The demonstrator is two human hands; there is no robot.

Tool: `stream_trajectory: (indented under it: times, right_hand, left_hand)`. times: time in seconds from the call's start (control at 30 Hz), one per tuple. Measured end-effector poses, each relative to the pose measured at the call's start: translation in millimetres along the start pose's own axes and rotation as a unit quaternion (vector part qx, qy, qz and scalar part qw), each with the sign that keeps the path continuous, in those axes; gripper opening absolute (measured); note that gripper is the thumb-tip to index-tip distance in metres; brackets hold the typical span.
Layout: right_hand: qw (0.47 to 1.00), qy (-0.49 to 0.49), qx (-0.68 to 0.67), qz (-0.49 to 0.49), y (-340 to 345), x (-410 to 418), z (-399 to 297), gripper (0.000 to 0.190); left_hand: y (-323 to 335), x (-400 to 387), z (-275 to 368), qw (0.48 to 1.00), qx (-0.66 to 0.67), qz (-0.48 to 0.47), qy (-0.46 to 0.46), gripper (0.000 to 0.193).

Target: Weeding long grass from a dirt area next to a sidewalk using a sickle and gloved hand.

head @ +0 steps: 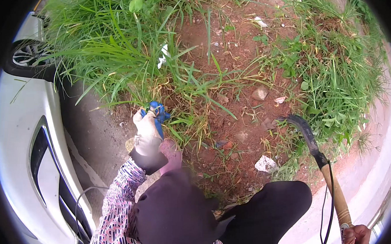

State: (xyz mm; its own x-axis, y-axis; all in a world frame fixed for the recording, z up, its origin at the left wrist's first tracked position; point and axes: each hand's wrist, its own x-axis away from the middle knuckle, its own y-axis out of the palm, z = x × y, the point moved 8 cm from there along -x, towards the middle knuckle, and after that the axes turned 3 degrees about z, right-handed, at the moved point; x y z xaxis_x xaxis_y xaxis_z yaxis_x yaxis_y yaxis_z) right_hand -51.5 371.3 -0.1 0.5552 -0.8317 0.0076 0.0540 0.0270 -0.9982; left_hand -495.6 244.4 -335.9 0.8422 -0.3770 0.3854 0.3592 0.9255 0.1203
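My left hand (150,121), in a white work glove with blue-coated fingers, is closed around the base of a clump of long green grass (129,62) at the left of the soil. My bare right hand (356,241), at the lower right, grips the wooden handle of a sickle (336,192). Its dark curved blade (303,127) reaches up and left over the reddish soil (228,133), with the tip near some weeds. A pinkish shoe (171,154) shows beside my left wrist.
A light-coloured car (26,113) stands close on the left, over grey pavement (92,126). Uprooted-looking grass and weeds (333,83) lie along the right edge. A stone (260,93) and a whitish chunk (266,164) rest on the soil. A black cable (331,202) hangs by the sickle handle.
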Motion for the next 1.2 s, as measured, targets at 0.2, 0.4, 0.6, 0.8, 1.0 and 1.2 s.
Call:
stream_trajectory:
  times: [0.2,0.4,0.6,0.8,1.0,1.2]
  right_hand:
    - [0.999,-0.042,-0.029,-0.001,-3,8,7,0.025]
    - [0.996,0.020,-0.084,0.034,-2,10,21,0.033]
    - [0.996,0.031,-0.078,0.007,-5,12,14,0.035]
    - [0.994,0.023,-0.099,0.043,-7,9,5,0.045]
    - [0.993,-0.039,-0.104,0.024,-7,4,-7,0.041]
    - [0.994,-0.031,-0.093,0.039,-11,0,-13,0.030]
  left_hand:
    - [53,-11,7,0.999,-0.047,-0.002,0.022,0.010]
    - [-63,16,84,1.000,0.017,0.024,0.004,0.003]
    - [-154,-40,157,0.952,-0.208,0.094,0.205,0.012]
    - [-127,-38,37,0.760,-0.640,-0.022,0.106,0.024]
    - [28,-17,27,0.773,-0.522,-0.125,0.339,0.046]
    - [84,-34,13,0.815,-0.509,-0.155,0.229,0.034]
